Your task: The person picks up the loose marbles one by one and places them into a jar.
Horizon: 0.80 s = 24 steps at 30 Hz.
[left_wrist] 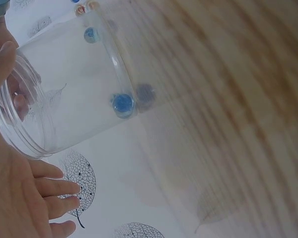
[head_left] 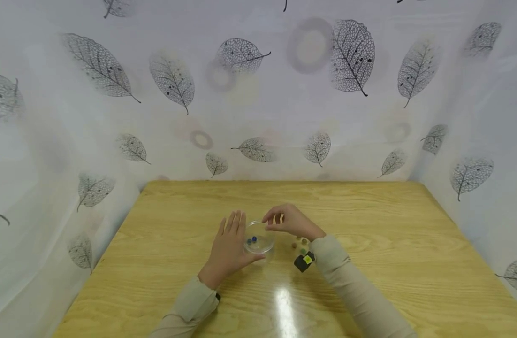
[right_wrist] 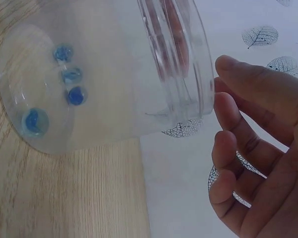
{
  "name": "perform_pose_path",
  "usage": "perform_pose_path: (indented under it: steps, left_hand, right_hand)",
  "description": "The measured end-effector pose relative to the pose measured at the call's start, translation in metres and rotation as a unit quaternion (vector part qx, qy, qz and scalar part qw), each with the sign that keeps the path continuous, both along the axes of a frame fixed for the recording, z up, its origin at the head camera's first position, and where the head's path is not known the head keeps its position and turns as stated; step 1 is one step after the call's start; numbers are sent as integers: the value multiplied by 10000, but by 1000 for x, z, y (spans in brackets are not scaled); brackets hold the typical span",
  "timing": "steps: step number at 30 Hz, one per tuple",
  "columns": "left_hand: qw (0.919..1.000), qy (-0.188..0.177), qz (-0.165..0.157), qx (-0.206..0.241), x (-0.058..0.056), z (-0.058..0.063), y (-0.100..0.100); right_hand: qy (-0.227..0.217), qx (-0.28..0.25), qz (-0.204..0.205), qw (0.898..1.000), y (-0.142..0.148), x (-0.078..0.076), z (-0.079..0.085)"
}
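Observation:
A clear jar (head_left: 260, 244) without a lid on it stands upright on the table, with blue marbles (right_wrist: 75, 95) at its bottom. My left hand (head_left: 230, 251) is at the jar's left side, its fingers straight and its thumb spread across the near side. In the left wrist view the jar's threaded rim (left_wrist: 27, 114) lies close to that thumb. My right hand (head_left: 293, 221) hovers at the rim's right side. Its thumb and loosely bent fingers (right_wrist: 224, 148) hold nothing that I can see. Several brownish and green marbles (head_left: 303, 251) lie right of the jar, beneath the right wrist.
A black block with a yellow sticker (head_left: 302, 262) sits at the right wrist. The wooden table (head_left: 178, 202) ends at a pale curtain with leaf prints (head_left: 258, 112) at the back and both sides. Light glares on the table (head_left: 285, 310) near the front.

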<state>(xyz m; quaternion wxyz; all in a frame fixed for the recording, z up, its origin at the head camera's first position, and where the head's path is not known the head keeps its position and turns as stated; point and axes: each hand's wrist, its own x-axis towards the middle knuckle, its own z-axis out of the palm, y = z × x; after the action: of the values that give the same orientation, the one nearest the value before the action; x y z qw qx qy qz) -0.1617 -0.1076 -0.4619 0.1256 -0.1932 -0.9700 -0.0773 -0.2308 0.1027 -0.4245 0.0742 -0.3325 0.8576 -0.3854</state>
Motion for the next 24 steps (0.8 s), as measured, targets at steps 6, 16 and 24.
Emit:
perform_pose_path:
  steps: [6,16,24]
  left_hand:
    - [10000,37,-22,8,-1,0,0]
    - [9999,110,-31,-47,-1,0,0]
    - [9999,-44,72,-127,0,1,0]
  right_hand:
    - [23,-44,-9,10000,3,0,2]
    - [268,-243,-145,9992,22,7,14]
    - [391,-277,-385,9981,48,13,18]
